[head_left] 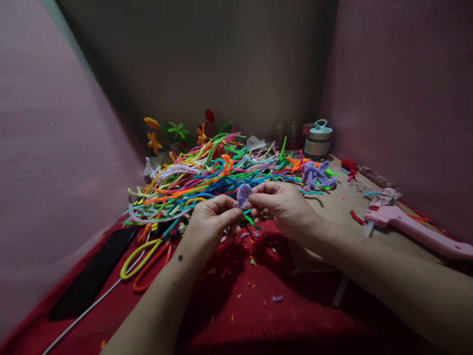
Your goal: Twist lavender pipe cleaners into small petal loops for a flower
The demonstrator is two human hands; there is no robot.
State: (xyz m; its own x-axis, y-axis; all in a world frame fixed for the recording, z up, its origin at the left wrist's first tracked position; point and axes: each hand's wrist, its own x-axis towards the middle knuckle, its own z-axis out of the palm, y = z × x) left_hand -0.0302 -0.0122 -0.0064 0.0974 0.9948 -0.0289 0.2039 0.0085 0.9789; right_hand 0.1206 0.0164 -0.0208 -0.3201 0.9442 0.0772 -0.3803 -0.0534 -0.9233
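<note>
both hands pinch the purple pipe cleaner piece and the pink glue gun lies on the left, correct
Wrong side: the head view shows the pink glue gun on the right. Left hand and right hand do pinch the purple pipe cleaner piece.

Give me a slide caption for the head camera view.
Left hand and right hand pinch a fuzzy purple piece above a red cloth, before a heap of colourful fuzzy stems.

Both hands (211, 215) (281, 204) pinch a purple fuzzy piece (244, 196).
</note>
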